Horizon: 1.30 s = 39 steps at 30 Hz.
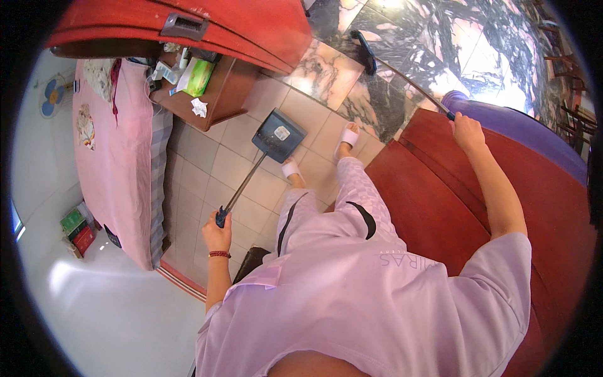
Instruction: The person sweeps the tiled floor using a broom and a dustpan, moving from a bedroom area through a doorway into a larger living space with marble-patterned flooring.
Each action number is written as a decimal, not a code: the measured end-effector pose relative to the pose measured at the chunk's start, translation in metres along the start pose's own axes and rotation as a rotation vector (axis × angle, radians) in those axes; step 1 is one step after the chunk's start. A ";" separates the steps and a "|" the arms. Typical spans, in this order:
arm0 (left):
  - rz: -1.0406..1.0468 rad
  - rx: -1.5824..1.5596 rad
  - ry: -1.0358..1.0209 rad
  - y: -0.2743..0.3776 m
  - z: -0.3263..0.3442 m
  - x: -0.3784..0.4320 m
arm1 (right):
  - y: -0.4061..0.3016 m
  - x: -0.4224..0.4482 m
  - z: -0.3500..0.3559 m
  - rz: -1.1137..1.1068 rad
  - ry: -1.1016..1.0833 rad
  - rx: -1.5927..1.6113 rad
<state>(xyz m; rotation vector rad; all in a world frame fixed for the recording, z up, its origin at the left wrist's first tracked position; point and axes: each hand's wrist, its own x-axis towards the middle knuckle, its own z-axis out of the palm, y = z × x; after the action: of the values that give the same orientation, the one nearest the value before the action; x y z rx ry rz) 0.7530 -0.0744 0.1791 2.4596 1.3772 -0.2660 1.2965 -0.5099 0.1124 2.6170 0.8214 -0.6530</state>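
Observation:
My left hand grips the dark handle end of a long-handled dustpan. The dustpan's blue-grey pan bears a pale sticker and is in front of my left slipper, over the beige tiles. Whether the pan touches the floor I cannot tell. Out to the right, my right hand is closed around the top of a broom's thin metal handle. That broom's dark head is at the far end, over the marble-patterned floor.
A bed with a pink cover runs along the left. Beside it, a brown wooden cabinet carries a green tissue pack and a crumpled tissue. A red door is beyond; a dark-red wooden panel flanks my right side.

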 end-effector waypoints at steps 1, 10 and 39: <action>-0.014 -0.012 -0.011 0.007 0.000 0.000 | 0.005 -0.001 -0.005 -0.007 -0.007 0.015; 0.019 -0.005 -0.025 0.057 0.001 0.013 | -0.044 0.012 -0.009 -0.107 -0.237 0.221; 0.255 -0.023 -0.041 0.204 -0.019 0.082 | -0.045 0.175 0.020 0.216 -0.123 0.642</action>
<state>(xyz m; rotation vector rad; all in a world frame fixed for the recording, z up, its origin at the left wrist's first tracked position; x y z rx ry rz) 0.9698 -0.1024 0.2075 2.5607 1.0296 -0.2375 1.3912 -0.4037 -0.0012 3.1134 0.3085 -1.1520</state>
